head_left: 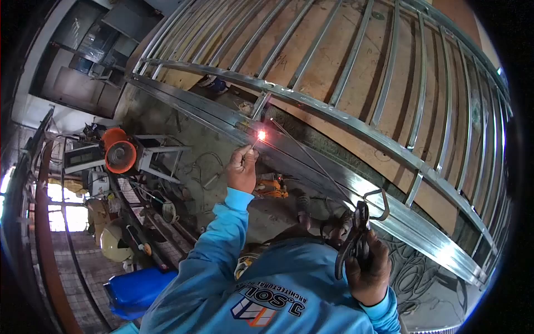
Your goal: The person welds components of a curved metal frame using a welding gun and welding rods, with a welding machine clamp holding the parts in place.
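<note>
My left hand (242, 170) is closed in a pinch on a short thin rod (256, 143). At the rod's far end a bright red-white glowing spot (261, 134) sits by the edge of a long metal profile (317, 156). My right hand (370, 270) is wrapped round a black welding electrode holder (359, 234). From its jaws a long thin welding electrode (311, 158) runs up and left, its tip apart from the glowing spot. A bent metal bar (384, 206) shows beside the holder's jaws.
A slatted metal frame (345, 108) over brown boards fills the upper right. Orange cones (120, 156) and a metal stand (158, 156) are at left. A pale helmet (114, 242) and a blue container (139, 292) lie lower left. Cables (414, 273) coil at lower right.
</note>
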A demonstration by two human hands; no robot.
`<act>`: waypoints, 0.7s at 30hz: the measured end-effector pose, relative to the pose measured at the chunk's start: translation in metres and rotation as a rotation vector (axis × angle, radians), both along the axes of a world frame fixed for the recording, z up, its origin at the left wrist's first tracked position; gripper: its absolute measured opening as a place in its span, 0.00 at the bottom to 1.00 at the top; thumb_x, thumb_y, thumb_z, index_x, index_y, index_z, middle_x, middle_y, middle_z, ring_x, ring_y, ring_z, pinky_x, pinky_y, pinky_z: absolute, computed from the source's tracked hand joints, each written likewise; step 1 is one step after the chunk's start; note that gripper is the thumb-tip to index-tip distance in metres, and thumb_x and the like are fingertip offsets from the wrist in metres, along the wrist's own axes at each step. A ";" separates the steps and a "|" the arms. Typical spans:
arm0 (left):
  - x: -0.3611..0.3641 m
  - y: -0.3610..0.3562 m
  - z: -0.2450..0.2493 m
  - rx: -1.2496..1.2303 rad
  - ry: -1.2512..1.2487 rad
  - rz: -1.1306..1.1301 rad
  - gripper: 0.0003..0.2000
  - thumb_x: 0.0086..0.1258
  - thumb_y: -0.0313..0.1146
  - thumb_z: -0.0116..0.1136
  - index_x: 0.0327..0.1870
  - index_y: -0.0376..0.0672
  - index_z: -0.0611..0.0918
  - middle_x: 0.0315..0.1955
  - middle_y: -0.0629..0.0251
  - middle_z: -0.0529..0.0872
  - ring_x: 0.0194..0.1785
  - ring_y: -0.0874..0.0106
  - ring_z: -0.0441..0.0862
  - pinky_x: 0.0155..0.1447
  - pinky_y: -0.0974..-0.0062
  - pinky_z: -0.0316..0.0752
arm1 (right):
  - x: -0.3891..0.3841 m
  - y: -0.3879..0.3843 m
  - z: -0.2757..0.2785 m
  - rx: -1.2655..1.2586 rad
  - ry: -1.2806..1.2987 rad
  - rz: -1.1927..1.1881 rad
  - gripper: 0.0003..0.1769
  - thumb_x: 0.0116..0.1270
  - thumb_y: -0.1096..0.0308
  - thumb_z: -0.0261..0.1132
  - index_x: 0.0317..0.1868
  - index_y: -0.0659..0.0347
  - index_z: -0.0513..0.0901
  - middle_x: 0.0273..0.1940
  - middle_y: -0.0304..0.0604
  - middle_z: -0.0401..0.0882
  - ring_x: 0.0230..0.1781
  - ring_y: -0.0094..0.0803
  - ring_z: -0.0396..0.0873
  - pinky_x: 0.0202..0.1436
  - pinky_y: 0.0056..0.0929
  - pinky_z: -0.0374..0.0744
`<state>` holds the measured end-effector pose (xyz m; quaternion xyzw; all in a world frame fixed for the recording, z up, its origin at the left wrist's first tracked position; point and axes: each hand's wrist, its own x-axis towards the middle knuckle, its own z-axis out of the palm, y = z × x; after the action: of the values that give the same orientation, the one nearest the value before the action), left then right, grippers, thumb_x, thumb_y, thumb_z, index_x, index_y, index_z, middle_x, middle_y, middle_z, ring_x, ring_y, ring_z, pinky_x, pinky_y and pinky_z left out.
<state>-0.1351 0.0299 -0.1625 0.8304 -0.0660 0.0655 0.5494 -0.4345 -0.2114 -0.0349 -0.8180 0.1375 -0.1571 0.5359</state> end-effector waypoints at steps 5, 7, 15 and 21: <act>0.000 0.001 0.001 0.074 -0.014 0.008 0.12 0.80 0.35 0.59 0.54 0.36 0.84 0.40 0.54 0.91 0.44 0.68 0.89 0.49 0.68 0.84 | 0.001 0.002 0.011 0.017 0.003 0.001 0.32 0.65 0.76 0.69 0.69 0.70 0.69 0.44 0.60 0.88 0.42 0.38 0.89 0.47 0.32 0.84; -0.002 -0.003 0.010 0.110 -0.067 0.002 0.13 0.80 0.37 0.59 0.54 0.36 0.84 0.40 0.53 0.91 0.43 0.67 0.90 0.47 0.67 0.84 | 0.003 0.003 0.010 0.003 -0.056 -0.003 0.32 0.67 0.76 0.68 0.69 0.71 0.68 0.46 0.59 0.88 0.44 0.37 0.89 0.49 0.32 0.84; 0.016 0.013 -0.010 0.429 -0.300 -0.065 0.09 0.76 0.35 0.60 0.50 0.44 0.86 0.39 0.54 0.91 0.40 0.53 0.89 0.43 0.58 0.84 | -0.017 0.006 0.011 0.123 0.001 -0.027 0.34 0.75 0.70 0.66 0.75 0.71 0.62 0.61 0.50 0.74 0.59 0.33 0.74 0.67 0.32 0.70; 0.009 0.003 0.001 0.509 -0.434 -0.058 0.08 0.76 0.37 0.57 0.48 0.46 0.85 0.40 0.53 0.90 0.41 0.50 0.87 0.44 0.53 0.83 | -0.018 0.009 0.009 0.109 0.000 -0.099 0.36 0.75 0.66 0.66 0.75 0.73 0.61 0.62 0.50 0.73 0.65 0.36 0.71 0.72 0.34 0.66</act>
<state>-0.1259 0.0333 -0.1611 0.9054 -0.2191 0.2065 0.2992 -0.4524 -0.2022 -0.0261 -0.7798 0.1859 -0.1758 0.5714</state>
